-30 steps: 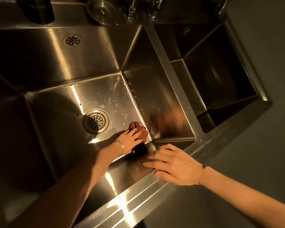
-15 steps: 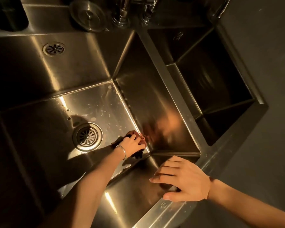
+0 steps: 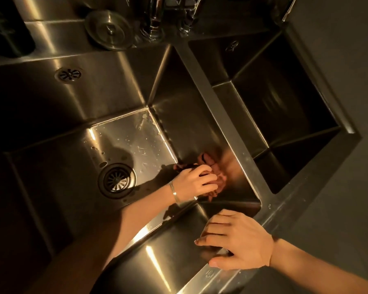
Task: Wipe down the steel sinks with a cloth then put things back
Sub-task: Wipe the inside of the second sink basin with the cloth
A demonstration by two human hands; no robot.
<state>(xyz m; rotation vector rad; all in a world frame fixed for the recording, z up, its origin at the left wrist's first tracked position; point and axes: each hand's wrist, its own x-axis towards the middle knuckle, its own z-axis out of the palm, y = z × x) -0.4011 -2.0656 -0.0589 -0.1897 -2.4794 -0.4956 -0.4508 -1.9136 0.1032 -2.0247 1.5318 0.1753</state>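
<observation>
Gripping the bunched reddish cloth (image 3: 209,161) in the curled fingers of the left hand (image 3: 194,182), against the right wall of the big sink (image 3: 191,128), mid-frame. Resting the right hand (image 3: 238,242), fingers spread flat, on the near rim (image 3: 208,274), lower right.

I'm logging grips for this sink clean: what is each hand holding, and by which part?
The left hand grips the bunched reddish cloth over its top. The right hand holds nothing; it rests on the sink edge.

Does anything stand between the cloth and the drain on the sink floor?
Nothing visible does. The left hand holds the cloth at the right edge of the sink floor; toward the drain lie only water drops.
</observation>
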